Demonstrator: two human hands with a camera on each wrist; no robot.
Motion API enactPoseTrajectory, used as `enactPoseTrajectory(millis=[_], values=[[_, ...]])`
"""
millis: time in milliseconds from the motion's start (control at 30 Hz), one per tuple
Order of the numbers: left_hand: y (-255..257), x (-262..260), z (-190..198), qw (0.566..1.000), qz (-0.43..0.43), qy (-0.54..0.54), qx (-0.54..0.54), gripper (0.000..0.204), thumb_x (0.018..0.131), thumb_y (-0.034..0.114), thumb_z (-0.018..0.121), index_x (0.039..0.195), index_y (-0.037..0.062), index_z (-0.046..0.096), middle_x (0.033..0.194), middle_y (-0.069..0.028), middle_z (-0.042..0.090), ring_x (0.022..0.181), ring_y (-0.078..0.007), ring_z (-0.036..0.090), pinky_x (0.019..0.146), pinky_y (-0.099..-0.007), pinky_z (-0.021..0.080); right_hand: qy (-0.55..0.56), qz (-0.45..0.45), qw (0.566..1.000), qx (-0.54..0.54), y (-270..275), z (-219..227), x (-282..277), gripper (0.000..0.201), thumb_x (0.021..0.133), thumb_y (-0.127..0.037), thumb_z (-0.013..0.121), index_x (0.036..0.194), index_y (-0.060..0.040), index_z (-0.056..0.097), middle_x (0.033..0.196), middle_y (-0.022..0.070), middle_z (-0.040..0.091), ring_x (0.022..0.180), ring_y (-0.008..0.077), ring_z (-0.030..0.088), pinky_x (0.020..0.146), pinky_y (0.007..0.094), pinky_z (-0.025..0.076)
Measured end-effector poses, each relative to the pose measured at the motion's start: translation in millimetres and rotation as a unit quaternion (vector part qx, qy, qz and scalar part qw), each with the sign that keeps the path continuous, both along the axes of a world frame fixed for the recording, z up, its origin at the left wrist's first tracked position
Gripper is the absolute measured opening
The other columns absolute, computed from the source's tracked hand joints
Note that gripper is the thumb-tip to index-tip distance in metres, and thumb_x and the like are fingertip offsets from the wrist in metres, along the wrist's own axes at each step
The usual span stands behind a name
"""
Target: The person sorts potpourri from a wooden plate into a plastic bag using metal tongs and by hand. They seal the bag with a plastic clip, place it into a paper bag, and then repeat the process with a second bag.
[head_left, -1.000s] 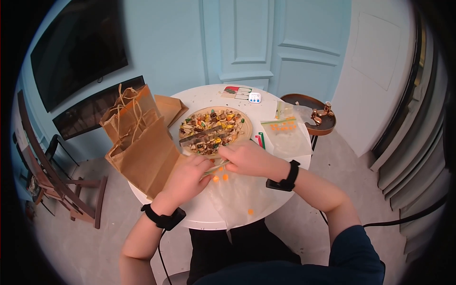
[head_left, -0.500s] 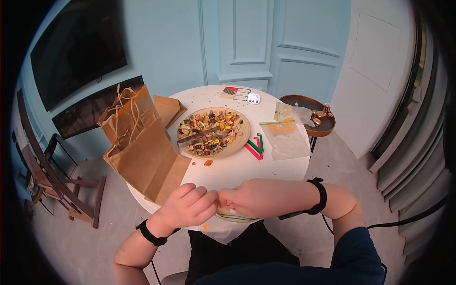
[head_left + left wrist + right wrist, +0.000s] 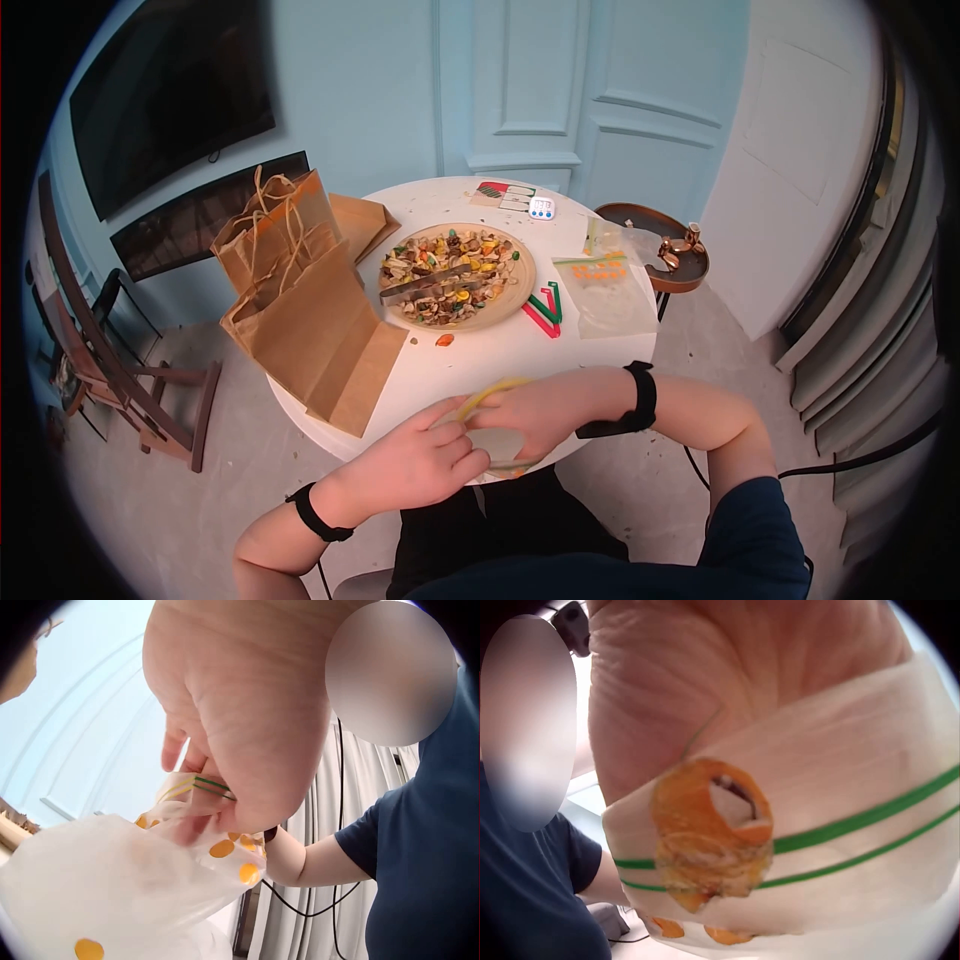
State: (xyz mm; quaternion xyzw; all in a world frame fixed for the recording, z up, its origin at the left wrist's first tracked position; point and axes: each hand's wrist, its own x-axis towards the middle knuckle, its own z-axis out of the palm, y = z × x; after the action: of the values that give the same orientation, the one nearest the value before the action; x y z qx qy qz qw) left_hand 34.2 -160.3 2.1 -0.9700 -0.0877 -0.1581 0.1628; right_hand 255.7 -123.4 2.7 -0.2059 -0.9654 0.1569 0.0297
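Over the last second the hands have drawn back from beside the plate to the near edge of the worktop, and the mouth of the plastic bag, pressed narrow half a second ago, now stands spread as a loop, which suggests the bag is being opened. The left hand has its grip pinched on the rim; the right hand sits in the mouth, fingertips hidden, so I cannot tell whether its grip is closed. Orange spots show on the bag, and green and red clips lie beside the plate
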Motion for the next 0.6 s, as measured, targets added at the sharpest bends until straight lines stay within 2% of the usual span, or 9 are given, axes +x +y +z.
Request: enactPoseTrajectory(millis=[67, 100, 133, 200, 233, 300, 400, 433, 600], values=[[-1, -5, -8, 0.996, 0.042, -0.006, -0.085, 0.011, 0.073, 0.011, 0.061, 0.083, 0.0093, 0.057, 0.073, -0.0021, 0.053, 0.084, -0.0200, 0.056, 0.096, -0.0370, 0.045, -0.134, -0.071, 0.952, -0.266, 16, 23, -2, 0.040, 0.078, -0.029, 0.065, 0.109, -0.0042, 0.059, 0.099, 0.0146, 0.063, 0.096, 0.0251, 0.061, 0.082, 0.0346, 0.048], [0, -8, -14, 0.995, 0.042, -0.007, -0.085, 0.011, 0.073, 0.011, 0.061, 0.083, 0.0093, 0.057, 0.073, -0.0021, 0.053, 0.084, -0.0200, 0.056, 0.096, -0.0370, 0.045, -0.050, -0.018, 0.961, -0.271, 36, 15, 2, 0.037, 0.086, -0.027, 0.058, 0.115, -0.0044, 0.058, 0.094, 0.0107, 0.066, 0.084, 0.0194, 0.064, 0.074, 0.0333, 0.049], [2, -11, -20, 0.989, 0.047, -0.013, -0.136, 0.013, 0.073, 0.010, 0.060, 0.085, 0.0085, 0.056, 0.077, -0.0041, 0.053, 0.086, -0.0212, 0.056, 0.093, -0.0369, 0.046, -0.053, -0.019, 0.961, -0.270, 45, 17, 1, 0.037, 0.086, -0.027, 0.058, 0.115, -0.0044, 0.058, 0.094, 0.0107, 0.066, 0.084, 0.0194, 0.064, 0.074, 0.0333, 0.049], [1, -14, -29, 0.981, 0.051, -0.024, -0.187, 0.016, 0.072, 0.009, 0.059, 0.087, 0.0076, 0.056, 0.080, -0.0061, 0.053, 0.087, -0.0224, 0.056, 0.090, -0.0368, 0.047, 0.048, -0.215, 0.960, -0.171, 59, 19, -7, 0.030, 0.087, -0.018, 0.054, 0.114, -0.0047, 0.059, 0.086, 0.0119, 0.067, 0.076, 0.0220, 0.065, 0.069, 0.0350, 0.051], [-1, -16, -32, 0.979, 0.061, -0.039, -0.188, 0.017, 0.072, 0.009, 0.060, 0.089, 0.0075, 0.056, 0.090, -0.0082, 0.055, 0.094, -0.0247, 0.055, 0.088, -0.0371, 0.048, 0.047, -0.215, 0.960, -0.171, 70, 4, -10, 0.030, 0.087, -0.018, 0.054, 0.114, -0.0047, 0.059, 0.086, 0.0119, 0.067, 0.076, 0.0220, 0.065, 0.069, 0.0350, 0.051], [-4, -20, -35, 0.978, 0.070, -0.054, -0.186, 0.019, 0.072, 0.009, 0.061, 0.090, 0.0073, 0.057, 0.099, -0.0102, 0.056, 0.101, -0.0269, 0.055, 0.086, -0.0373, 0.050, 0.011, -0.109, 0.989, 0.097, 93, -38, -17, 0.028, 0.086, -0.009, 0.050, 0.111, 0.0004, 0.057, 0.073, 0.0161, 0.063, 0.065, 0.0271, 0.063, 0.062, 0.0382, 0.051], [-8, -25, -37, 0.976, 0.068, -0.080, -0.189, 0.019, 0.073, 0.008, 0.060, 0.092, 0.0080, 0.057, 0.108, -0.0125, 0.057, 0.110, -0.0295, 0.053, 0.084, -0.0380, 0.051, -0.091, -0.136, 0.968, 0.190, 103, -59, -38, 0.028, 0.085, -0.005, 0.047, 0.110, 0.0065, 0.053, 0.063, 0.0183, 0.058, 0.058, 0.0326, 0.060, 0.056, 0.0406, 0.051], [-10, -27, -38, 0.972, 0.074, -0.089, -0.204, 0.019, 0.072, 0.007, 0.061, 0.091, 0.0085, 0.058, 0.111, -0.0114, 0.057, 0.111, -0.0297, 0.053, 0.086, -0.0382, 0.050, -0.090, -0.131, 0.957, 0.242, 101, -61, -41, 0.018, 0.083, -0.005, 0.050, 0.096, 0.0052, 0.056, 0.068, 0.0153, 0.063, 0.065, 0.0285, 0.066, 0.052, 0.0406, 0.050], [-17, -34, -34, 0.964, 0.072, -0.113, -0.232, 0.019, 0.071, 0.005, 0.062, 0.090, 0.0092, 0.060, 0.114, -0.0094, 0.056, 0.115, -0.0295, 0.051, 0.090, -0.0384, 0.049, -0.172, -0.143, 0.913, 0.340, 123, -101, -55, 0.012, 0.078, -0.006, 0.055, 0.086, -0.0019, 0.062, 0.068, 0.0088, 0.064, 0.063, 0.0211, 0.065, 0.049, 0.0338, 0.049]])
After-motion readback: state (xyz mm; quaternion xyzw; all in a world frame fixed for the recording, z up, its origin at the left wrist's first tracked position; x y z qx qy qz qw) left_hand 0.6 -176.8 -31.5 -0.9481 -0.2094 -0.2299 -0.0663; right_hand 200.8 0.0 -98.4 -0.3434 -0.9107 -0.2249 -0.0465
